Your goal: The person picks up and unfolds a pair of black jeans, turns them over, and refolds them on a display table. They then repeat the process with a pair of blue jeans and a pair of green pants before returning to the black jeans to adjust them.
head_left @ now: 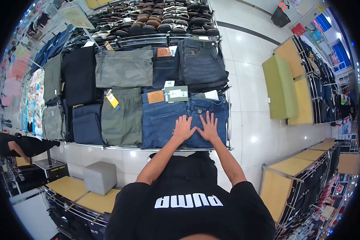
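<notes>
Both of my hands rest on folded blue jeans at the near right corner of a display table. My left hand (184,128) lies with fingers spread where two stacks meet, the left jeans (160,124) with a brown leather patch and the right jeans (222,116). On the right jeans my right hand (208,127) is spread flat, its thumb close to the left thumb. A green and white hang tag (177,94) lies above my left hand. Behind these stand folded dark grey jeans (198,62).
Olive camouflage trousers (122,116) and navy trousers (87,126) lie to the left. Rows of sandals (156,18) fill the rack behind. A green bench (278,86) stands across the aisle, a grey cube stool (100,178) at lower left. Another person (18,146) is at far left.
</notes>
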`<state>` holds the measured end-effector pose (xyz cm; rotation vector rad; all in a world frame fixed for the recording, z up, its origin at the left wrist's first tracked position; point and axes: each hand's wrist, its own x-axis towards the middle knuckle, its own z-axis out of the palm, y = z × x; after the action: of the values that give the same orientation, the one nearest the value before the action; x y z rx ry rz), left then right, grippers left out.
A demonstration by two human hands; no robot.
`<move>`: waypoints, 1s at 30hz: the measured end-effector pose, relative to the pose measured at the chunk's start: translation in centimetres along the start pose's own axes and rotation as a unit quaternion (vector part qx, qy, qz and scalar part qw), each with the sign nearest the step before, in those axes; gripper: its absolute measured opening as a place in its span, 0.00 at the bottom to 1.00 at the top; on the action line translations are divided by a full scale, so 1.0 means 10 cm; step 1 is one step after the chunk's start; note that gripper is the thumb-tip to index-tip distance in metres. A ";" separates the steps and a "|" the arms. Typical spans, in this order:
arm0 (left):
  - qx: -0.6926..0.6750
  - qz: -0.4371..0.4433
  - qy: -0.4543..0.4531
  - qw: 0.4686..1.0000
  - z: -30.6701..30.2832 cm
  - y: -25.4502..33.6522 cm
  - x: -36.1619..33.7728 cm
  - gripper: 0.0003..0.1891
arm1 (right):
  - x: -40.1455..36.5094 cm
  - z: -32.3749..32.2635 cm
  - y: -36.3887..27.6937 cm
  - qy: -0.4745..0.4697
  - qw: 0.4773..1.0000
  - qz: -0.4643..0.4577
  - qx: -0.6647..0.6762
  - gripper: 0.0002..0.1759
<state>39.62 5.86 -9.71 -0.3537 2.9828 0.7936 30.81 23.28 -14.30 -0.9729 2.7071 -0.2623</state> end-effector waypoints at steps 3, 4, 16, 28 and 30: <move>-0.055 0.003 0.004 0.998 0.40 0.25 0.09 0.34 | 0.01 -0.03 0.17 0.007 0.999 -0.051 -0.004 0.46; -0.015 -0.034 0.019 0.999 0.56 0.34 0.10 0.35 | -0.01 -0.11 0.23 -0.021 0.997 -0.078 0.004 0.46; 0.062 -0.274 0.116 0.953 1.26 1.16 0.26 0.45 | -0.02 -0.61 1.28 -0.042 0.935 -0.353 0.004 0.32; 0.048 -0.317 0.125 0.939 1.14 1.60 0.18 0.28 | 0.18 -0.78 1.20 -0.002 0.930 -0.368 0.017 0.34; 0.036 -0.321 0.119 0.939 1.12 1.51 0.26 0.27 | 0.40 -0.86 1.15 0.035 0.927 -0.374 -0.006 0.42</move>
<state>33.40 23.56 -12.33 -1.4072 2.7734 0.5901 18.40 30.17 -9.72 -1.9965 2.2589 -0.4172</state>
